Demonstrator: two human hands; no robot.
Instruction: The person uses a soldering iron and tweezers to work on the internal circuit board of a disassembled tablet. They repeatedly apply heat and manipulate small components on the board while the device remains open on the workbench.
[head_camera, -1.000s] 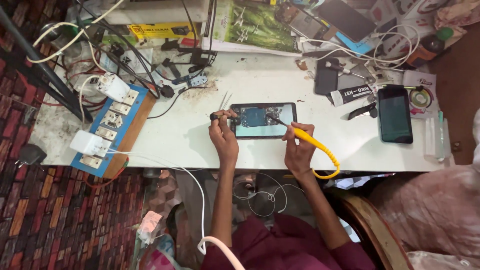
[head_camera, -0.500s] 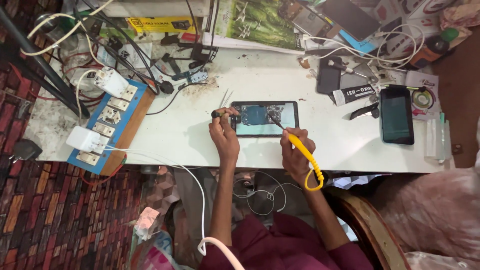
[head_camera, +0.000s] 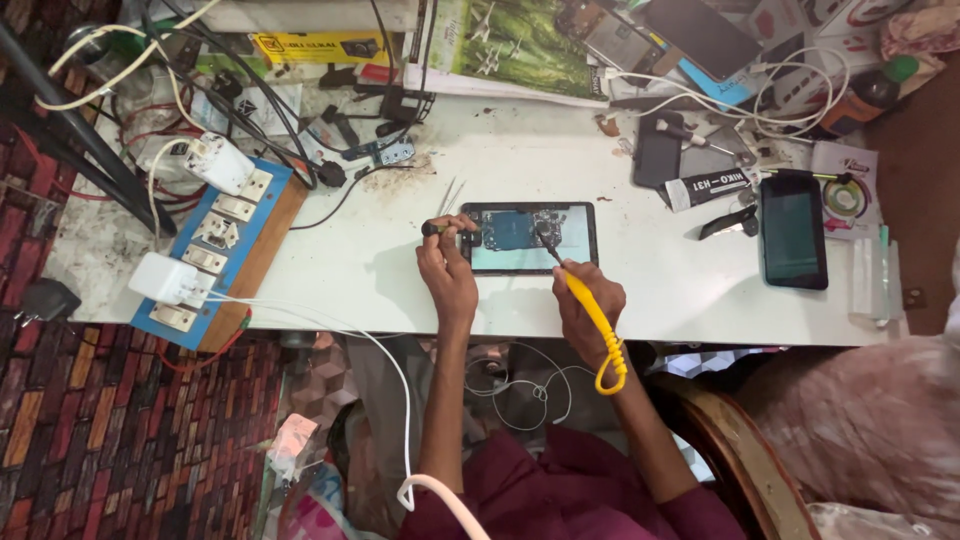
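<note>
An opened phone (head_camera: 528, 238) lies flat on the white table (head_camera: 390, 270), its insides facing up. My right hand (head_camera: 590, 310) grips a yellow-handled soldering iron (head_camera: 582, 300), and the dark tip rests on the phone's board near its upper middle. A coiled yellow cord hangs off the handle over the table edge. My left hand (head_camera: 447, 268) pinches a small dark tool (head_camera: 436, 228) at the phone's left end. A pair of metal tweezers (head_camera: 449, 194) lies just above that hand.
A blue switchboard with white plugs (head_camera: 215, 240) sits at the left edge among tangled cables. A dark phone (head_camera: 793, 231) lies to the right, near a black tube (head_camera: 707, 187). Clutter lines the back. A wooden chair arm (head_camera: 740, 450) is at lower right.
My right hand has drawn back slightly, so the iron's tip now points up into the phone's middle. The left hand has stayed at the phone's left end.
</note>
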